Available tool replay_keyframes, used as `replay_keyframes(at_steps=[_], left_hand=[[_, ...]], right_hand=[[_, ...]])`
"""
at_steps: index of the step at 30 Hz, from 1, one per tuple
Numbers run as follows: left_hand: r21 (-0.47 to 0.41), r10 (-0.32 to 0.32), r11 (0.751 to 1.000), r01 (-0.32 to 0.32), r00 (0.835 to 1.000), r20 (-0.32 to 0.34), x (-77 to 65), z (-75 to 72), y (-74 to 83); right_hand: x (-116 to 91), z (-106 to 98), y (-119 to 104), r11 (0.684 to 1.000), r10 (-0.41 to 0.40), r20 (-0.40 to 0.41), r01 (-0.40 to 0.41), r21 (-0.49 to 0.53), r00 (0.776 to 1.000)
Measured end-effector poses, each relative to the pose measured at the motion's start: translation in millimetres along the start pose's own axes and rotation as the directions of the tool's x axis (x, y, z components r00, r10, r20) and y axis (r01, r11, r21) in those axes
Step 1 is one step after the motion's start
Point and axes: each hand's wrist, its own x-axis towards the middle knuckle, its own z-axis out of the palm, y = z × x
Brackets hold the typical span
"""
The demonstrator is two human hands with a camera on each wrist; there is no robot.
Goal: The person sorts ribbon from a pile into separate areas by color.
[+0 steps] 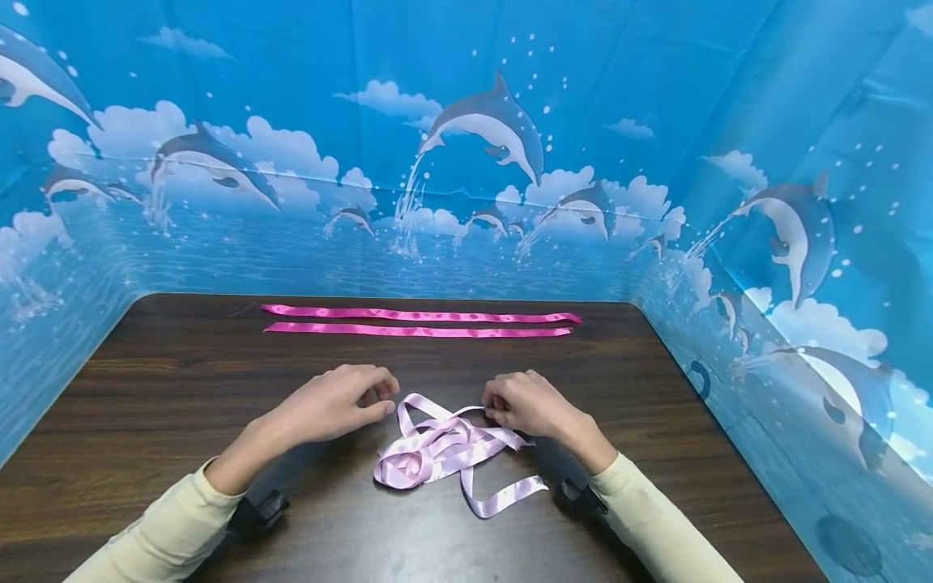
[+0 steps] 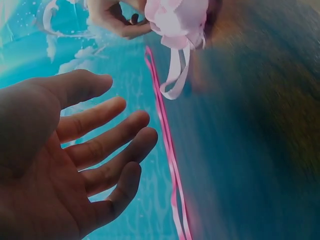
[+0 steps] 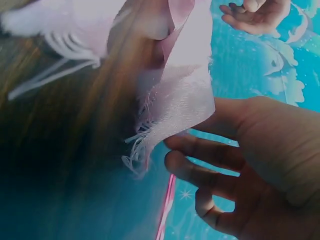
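A pale pink satin ribbon lies in a loose, tangled heap in front of me, one tail trailing toward the near right. My right hand pinches a strand at the heap's upper right between thumb and fingertips. Up close in the right wrist view, a frayed ribbon end partly hides those fingertips. Just left of the heap, my left hand hovers with relaxed, parted fingers and holds nothing. The left wrist view shows its palm and spread fingers apart from the ribbon.
Two hot pink ribbons, a farther one and a nearer one, lie straight and side by side along the back of the dark wooden table. A blue dolphin-print backdrop rises around the back and sides.
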Motion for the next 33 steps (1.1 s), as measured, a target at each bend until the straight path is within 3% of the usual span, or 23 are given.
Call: replay_keyframes(at_steps=[3, 5, 9, 12, 15, 19, 22, 25, 28, 33], left_hand=[[-0.02, 0.026, 0.999, -0.026, 1.0, -0.002, 1.7, 0.9, 4.1], [-0.045, 0.049, 0.998, -0.05, 0.999, -0.005, 3.7, 3.2, 6.6], [-0.15, 0.093, 0.984, -0.096, 0.995, -0.026, 9.5, 12.6, 12.5], [-0.293, 0.103, 0.951, -0.101, 0.995, -0.009, 15.3, 23.0, 17.9], [-0.464, 0.104, 0.883, -0.07, 0.993, 0.048, 20.3, 32.9, 23.2], [-0.665, 0.134, 0.746, -0.033, 0.986, 0.101, 22.8, 37.3, 29.4], [-0.753, 0.161, 0.658, -0.028, 0.981, 0.105, 20.3, 31.8, 33.7], [-0.797, 0.176, 0.603, -0.024, 0.979, 0.104, 16.5, 23.5, 37.2], [-0.811, 0.186, 0.583, -0.037, 0.979, 0.089, 13.4, 15.0, 39.7], [-0.784, 0.178, 0.616, -0.074, 0.983, 0.047, 8.5, 0.6, 40.0]], right_hand=[[1, -2, -2, 0.998, 0.018, -0.022, -0.017, 0.059, 1.0], [1, -6, -3, 0.985, 0.037, -0.04, -0.029, 0.17, 0.999], [1, -17, -10, 0.905, 0.048, -0.115, 0.006, 0.426, 0.992], [0, -27, -16, 0.85, 0.059, -0.172, 0.041, 0.526, 0.983], [-2, -37, -23, 0.826, 0.083, -0.203, 0.046, 0.562, 0.976], [-5, -51, -34, 0.799, 0.097, -0.207, 0.048, 0.6, 0.973], [-7, -58, -37, 0.758, 0.086, -0.201, 0.067, 0.649, 0.976], [-9, -60, -33, 0.695, 0.072, -0.204, 0.098, 0.712, 0.976], [-11, -63, -33, 0.642, 0.065, -0.215, 0.124, 0.757, 0.974], [-14, -70, -32, 0.544, 0.043, -0.218, 0.16, 0.824, 0.975]])
